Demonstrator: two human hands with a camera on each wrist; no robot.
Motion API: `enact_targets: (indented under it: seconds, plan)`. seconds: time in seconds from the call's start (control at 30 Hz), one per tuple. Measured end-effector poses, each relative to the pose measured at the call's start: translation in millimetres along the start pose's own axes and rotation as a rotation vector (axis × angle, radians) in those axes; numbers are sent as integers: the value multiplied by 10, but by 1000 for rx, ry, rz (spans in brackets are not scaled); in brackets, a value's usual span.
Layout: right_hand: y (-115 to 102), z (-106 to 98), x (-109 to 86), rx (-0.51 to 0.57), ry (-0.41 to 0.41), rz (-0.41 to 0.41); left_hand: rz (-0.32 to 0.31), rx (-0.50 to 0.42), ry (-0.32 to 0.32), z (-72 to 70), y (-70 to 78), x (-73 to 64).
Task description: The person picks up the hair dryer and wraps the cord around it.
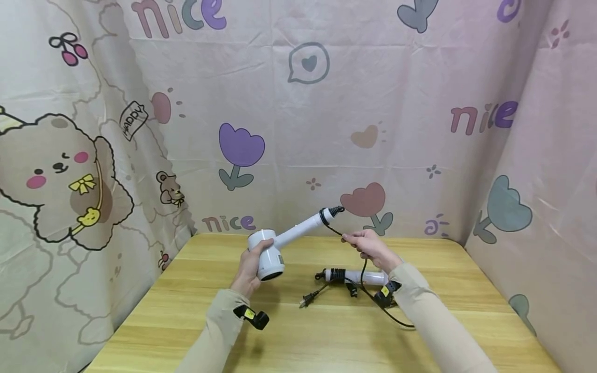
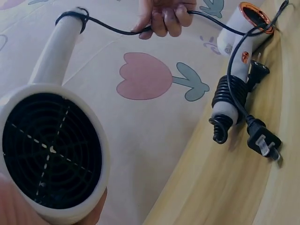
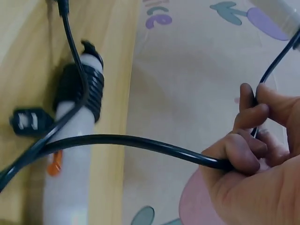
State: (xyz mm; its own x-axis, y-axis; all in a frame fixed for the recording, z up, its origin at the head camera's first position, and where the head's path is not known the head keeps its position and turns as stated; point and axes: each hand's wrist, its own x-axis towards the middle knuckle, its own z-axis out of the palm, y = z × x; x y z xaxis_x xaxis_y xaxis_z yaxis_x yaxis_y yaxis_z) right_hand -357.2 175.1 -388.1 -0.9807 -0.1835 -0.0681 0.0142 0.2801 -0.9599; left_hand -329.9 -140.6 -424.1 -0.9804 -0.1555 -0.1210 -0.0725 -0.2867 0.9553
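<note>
My left hand (image 1: 250,267) grips a white hair dryer (image 1: 298,231) by its barrel, held above the table with the handle pointing up and right. The round black grille (image 2: 52,150) of that dryer faces the left wrist camera. Its black cord (image 1: 333,228) loops round the handle end and runs to my right hand (image 1: 371,247), which pinches it between thumb and fingers. From there the cord (image 3: 136,140) hangs down past the palm, ending in a two-pin plug (image 1: 307,300). The cord crosses in front of a second white hair dryer on the table.
The second hair dryer (image 1: 368,277) lies on the wooden table (image 1: 210,321), its cord (image 2: 229,91) wound round its handle and its own plug (image 2: 258,72) beside it. A printed curtain (image 1: 298,129) hangs behind the table and along both sides.
</note>
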Motion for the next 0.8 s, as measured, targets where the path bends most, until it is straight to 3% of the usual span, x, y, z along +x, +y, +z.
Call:
enact_targets:
  seconds: [0.2,0.3,0.43,0.57,0.8]
  plan:
    - [-86,-94,38,-109,74,-42,-5,24,-80,-33,-5,7]
    - [-120,-128,62,-215,92,-118,-6,41,-136,-54,7,3]
    - [-184,-161,73,-346,184,-213,-5,106,-181,-88,25,10]
    - [-278,-156,38,-464,232,-255,51,228,-206,-120,62,36]
    - [-398,-26,-29,-613,237,-306,171,422,-228,-131,152,39]
